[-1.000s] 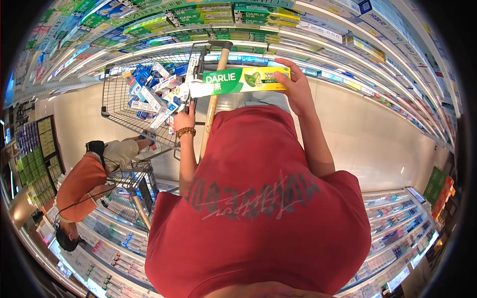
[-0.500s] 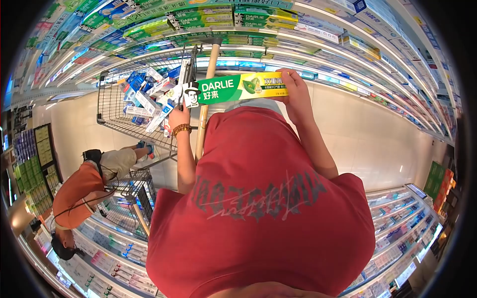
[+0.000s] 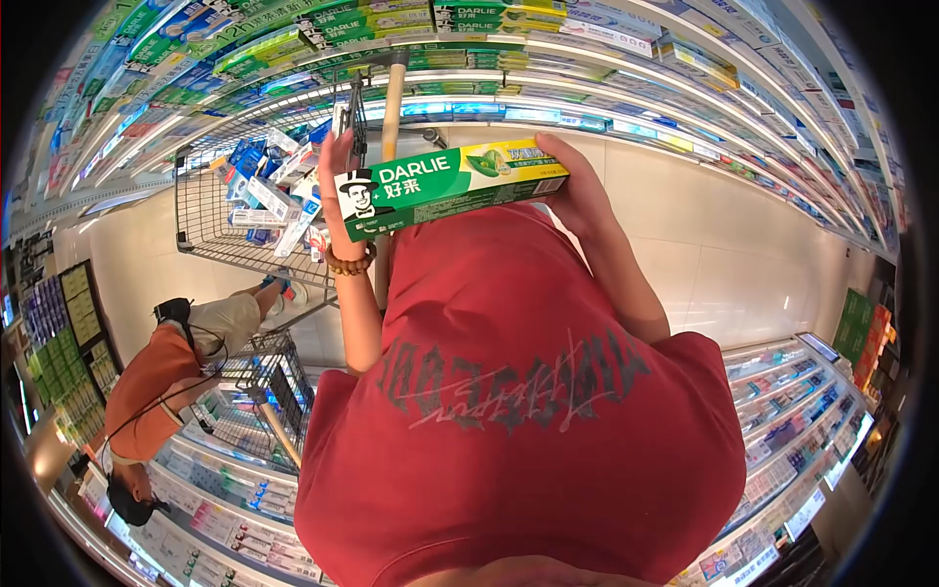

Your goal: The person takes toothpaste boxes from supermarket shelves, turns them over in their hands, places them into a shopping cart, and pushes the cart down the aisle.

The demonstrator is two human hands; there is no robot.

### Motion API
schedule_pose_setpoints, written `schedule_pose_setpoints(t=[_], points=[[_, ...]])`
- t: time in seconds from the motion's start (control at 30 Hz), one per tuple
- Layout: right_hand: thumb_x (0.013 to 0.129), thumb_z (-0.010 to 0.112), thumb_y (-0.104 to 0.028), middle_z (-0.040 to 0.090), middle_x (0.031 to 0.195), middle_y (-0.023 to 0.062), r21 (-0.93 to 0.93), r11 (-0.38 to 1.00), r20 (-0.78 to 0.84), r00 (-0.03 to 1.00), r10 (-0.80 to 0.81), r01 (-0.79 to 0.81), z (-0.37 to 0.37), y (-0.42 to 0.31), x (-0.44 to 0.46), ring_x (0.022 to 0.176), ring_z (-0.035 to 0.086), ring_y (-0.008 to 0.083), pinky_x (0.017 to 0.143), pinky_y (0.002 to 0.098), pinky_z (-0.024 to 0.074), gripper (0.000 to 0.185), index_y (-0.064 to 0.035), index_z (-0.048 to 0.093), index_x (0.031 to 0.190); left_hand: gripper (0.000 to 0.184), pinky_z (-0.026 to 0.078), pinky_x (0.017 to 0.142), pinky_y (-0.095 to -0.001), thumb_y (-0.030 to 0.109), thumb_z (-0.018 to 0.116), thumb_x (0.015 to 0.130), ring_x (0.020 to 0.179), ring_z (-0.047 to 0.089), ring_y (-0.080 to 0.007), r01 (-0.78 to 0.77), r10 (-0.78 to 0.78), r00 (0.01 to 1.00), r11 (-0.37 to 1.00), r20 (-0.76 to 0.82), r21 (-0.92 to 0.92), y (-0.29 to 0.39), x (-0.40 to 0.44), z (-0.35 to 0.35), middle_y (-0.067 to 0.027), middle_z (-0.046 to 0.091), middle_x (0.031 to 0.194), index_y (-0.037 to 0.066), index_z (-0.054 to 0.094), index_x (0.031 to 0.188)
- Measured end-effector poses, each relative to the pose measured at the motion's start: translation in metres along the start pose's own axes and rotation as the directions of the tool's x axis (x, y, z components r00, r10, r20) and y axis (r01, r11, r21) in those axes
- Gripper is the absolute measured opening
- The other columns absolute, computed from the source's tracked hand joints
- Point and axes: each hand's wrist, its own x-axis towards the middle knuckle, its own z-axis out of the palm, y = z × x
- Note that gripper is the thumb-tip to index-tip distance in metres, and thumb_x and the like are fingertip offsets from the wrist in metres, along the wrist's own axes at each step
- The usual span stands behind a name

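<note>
A long green and yellow DARLIE toothpaste box (image 3: 445,188) is level in front of my chest, its front face and a long side face both showing. My right hand (image 3: 575,181) grips its yellow right end. At the green left end, my left hand (image 3: 339,186) has its fingers stretched upward, with the palm against or just behind the box; part of the palm is hidden by it. A beaded bracelet (image 3: 350,262) circles my left wrist. Just beyond that hand stands a wire shopping cart (image 3: 210,235) holding many toothpaste boxes (image 3: 269,201) in a loose heap.
Shelves of boxed toothpaste (image 3: 489,44) curve across the far side. The cart's handle bar (image 3: 393,108) rises close to my left arm. A person in an orange shirt (image 3: 152,391) is at the left, beside another cart (image 3: 245,401). More shelves (image 3: 782,411) stand behind me.
The toothpaste box has tilted, so its long side face now shows. My left hand has risen from near the cart handle to the box's left end, fingers straightened. My right hand keeps its hold.
</note>
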Motion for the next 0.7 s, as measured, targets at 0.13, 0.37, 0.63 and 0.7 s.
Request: schedule_pose_setpoints(t=[0.13, 0.37, 0.63, 0.7], points=[[0.09, 0.063, -0.037, 0.07, 0.091, 0.0157, 0.07, 0.99, 0.066, 0.991, 0.119, -0.123, -0.002, -0.014, -0.013, 0.068, 0.069, 0.023, 0.048, 0.0319, 0.0561, 0.041, 0.0001, 0.062, 0.107, 0.118, 0.042, 0.104, -0.0426, 0.09, 0.038, 0.077, 0.126, 0.05, -0.0303, -0.086, 0.092, 0.988, 0.995, 0.126, -0.056, 0.058, -0.005, 0.052, -0.0238, 0.046, 0.14, -0.004, 0.031, 0.148], [0.093, 0.049, -0.043, 0.067, 0.072, 0.0107, 0.091, 0.985, 0.196, 0.972, 0.129, -0.149, -0.024, -0.007, -0.019, 0.037, 0.052, 0.0179, 0.031, 0.0265, 0.0408, 0.045, -0.0013, 0.063, 0.099, 0.088, 0.048, 0.092, -0.0354, 0.073, 0.042, 0.09, 0.106, 0.06, -0.0228, -0.039, 0.054, 0.993, 0.99, 0.106, -0.139, 0.05, -0.007, 0.064, -0.0192, 0.063, 0.115, -0.003, 0.045, 0.134], [0.098, 0.035, -0.048, 0.061, 0.064, 0.0069, 0.037, 0.997, 0.102, 0.992, 0.07, -0.074, -0.024, -0.011, -0.032, 0.031, 0.037, 0.013, 0.027, 0.024, 0.0274, 0.052, -0.0025, 0.061, 0.1, 0.066, 0.044, 0.093, -0.0396, 0.056, 0.034, 0.097, 0.104, 0.057, -0.0262, -0.108, 0.118, 0.978, 0.992, 0.171, -0.067, 0.043, -0.007, 0.066, -0.0188, 0.057, 0.112, -0.004, 0.06, 0.108], [0.099, 0.033, -0.05, 0.061, 0.064, 0.0065, 0.019, 0.999, 0.103, 0.994, 0.037, -0.039, -0.023, -0.011, -0.033, 0.031, 0.037, 0.0118, 0.027, 0.0234, 0.027, 0.056, -0.0024, 0.062, 0.1, 0.063, 0.044, 0.092, -0.0391, 0.053, 0.035, 0.096, 0.103, 0.056, -0.0259, -0.126, 0.133, 0.974, 0.991, 0.182, -0.049, 0.042, -0.007, 0.063, -0.0187, 0.055, 0.112, -0.004, 0.06, 0.106]])
